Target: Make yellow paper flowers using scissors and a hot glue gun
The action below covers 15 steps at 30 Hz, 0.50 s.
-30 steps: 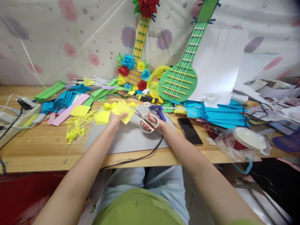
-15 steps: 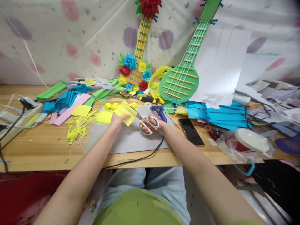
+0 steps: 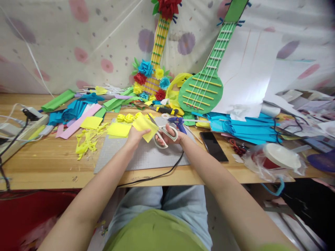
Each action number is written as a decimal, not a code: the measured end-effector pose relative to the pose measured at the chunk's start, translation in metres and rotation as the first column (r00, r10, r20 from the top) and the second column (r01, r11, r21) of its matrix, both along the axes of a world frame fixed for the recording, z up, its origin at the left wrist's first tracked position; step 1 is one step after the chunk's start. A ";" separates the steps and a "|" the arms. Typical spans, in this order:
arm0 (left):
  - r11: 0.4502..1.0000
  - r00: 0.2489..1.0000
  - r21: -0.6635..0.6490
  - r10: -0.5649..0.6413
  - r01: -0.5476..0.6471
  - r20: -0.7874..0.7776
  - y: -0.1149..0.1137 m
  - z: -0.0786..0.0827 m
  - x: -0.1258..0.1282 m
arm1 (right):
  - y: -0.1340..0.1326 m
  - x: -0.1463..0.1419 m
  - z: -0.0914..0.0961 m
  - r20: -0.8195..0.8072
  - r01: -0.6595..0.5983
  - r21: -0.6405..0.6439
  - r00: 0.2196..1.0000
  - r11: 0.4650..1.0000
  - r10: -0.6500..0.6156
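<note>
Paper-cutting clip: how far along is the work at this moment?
Done: small yellow paper flowers sit at the cutting mat's far edge, and yellow scraps lie on the table. In hand: the left hand holds a yellow paper square, and the right hand works scissors at its edge. Left, probably: two flat yellow sheets beside the mat look uncut.

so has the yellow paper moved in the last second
Yes. The yellow paper, in the left hand, has shifted right, toward the scissors and the blue glue gun that lies still.
</note>
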State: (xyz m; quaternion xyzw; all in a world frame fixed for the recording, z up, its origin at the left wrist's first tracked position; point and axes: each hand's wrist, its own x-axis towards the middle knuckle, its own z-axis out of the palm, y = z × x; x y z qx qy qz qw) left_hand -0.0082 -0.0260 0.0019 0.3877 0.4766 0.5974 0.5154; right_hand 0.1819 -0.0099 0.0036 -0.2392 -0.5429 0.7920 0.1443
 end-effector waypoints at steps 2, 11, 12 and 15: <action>1.000 0.998 -0.028 0.002 -0.001 0.055 0.000 0.002 0.000 | 0.003 0.002 -0.003 -0.017 0.018 0.004 1.000 1.000 -0.018; 0.987 0.983 -0.135 0.108 -0.088 0.149 0.000 0.005 0.000 | 0.004 0.000 -0.014 -0.068 0.097 -0.041 0.993 0.994 -0.100; 0.987 0.983 -0.136 0.110 -0.091 0.145 0.000 0.004 0.000 | 0.003 0.000 -0.014 -0.076 0.092 -0.042 0.993 0.995 -0.095; 0.984 0.983 -0.143 0.125 -0.106 0.131 0.001 0.000 -0.001 | 0.002 0.000 -0.012 -0.076 0.087 -0.054 0.993 0.995 -0.091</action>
